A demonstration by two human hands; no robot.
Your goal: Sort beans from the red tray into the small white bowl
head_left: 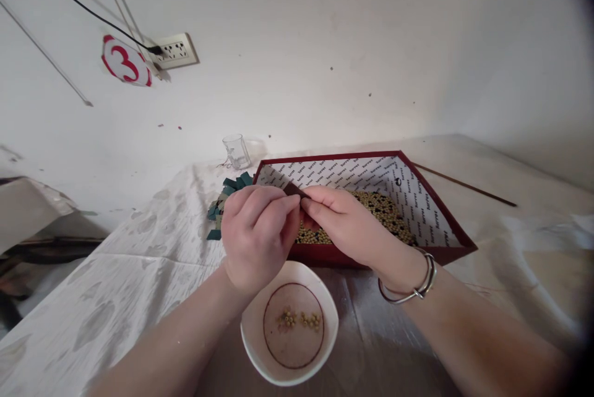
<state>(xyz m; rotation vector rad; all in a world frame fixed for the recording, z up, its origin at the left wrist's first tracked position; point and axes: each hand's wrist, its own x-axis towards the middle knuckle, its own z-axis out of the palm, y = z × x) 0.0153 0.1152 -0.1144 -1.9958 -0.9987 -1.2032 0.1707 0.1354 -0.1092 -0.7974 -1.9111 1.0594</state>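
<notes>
My left hand point(260, 230) and my right hand point(341, 221) meet above the near-left part of a dark red box point(352, 255). Between the fingertips of both is a small dark brown flat piece point(294, 190), mostly covered by the fingers, so its kind is unclear. Gold and black beads point(378, 214) cover the floor of the box, whose inner walls are lined with printed white paper. Below the hands stands a white bowl point(253, 335) with several gold beads point(304, 320) at its bottom. A bracelet circles my right wrist.
Teal and olive flat pieces point(239, 183) lie heaped left of the box. Behind them is a clear glass mug point(237, 153). A thin brown stick point(464, 183) lies right of the box. The wall carries a socket point(179, 51) with a black cable plugged in.
</notes>
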